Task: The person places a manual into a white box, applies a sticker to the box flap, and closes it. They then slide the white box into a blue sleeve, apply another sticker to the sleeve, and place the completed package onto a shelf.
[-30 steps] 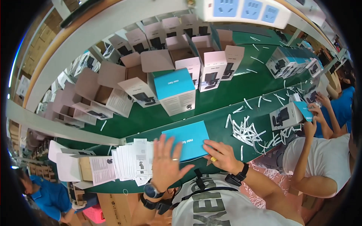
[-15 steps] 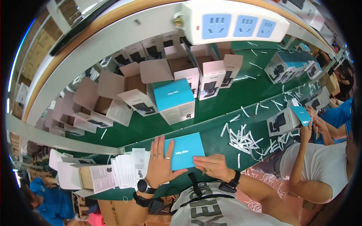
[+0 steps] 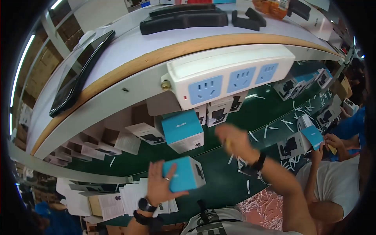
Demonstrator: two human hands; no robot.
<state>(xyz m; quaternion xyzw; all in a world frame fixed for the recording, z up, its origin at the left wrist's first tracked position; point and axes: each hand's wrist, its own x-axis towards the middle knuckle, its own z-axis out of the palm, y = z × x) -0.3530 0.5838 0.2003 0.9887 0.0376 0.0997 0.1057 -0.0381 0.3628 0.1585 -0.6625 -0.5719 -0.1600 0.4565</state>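
Left hand point(image 3: 159, 185) spread open against the blue-topped box point(image 3: 183, 174), which could skid if pressed unevenly; right hand point(image 3: 238, 143), blurred, apparently curled around a yellow object point(image 3: 228, 147).

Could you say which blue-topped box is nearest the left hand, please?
The front box, with the left hand on it; the box behind stands untouched.

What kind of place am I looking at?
Likely a packing workshop: printed cartons stand open along the green bench, white strips are scattered about, and a co-worker to the right handles a similar box.
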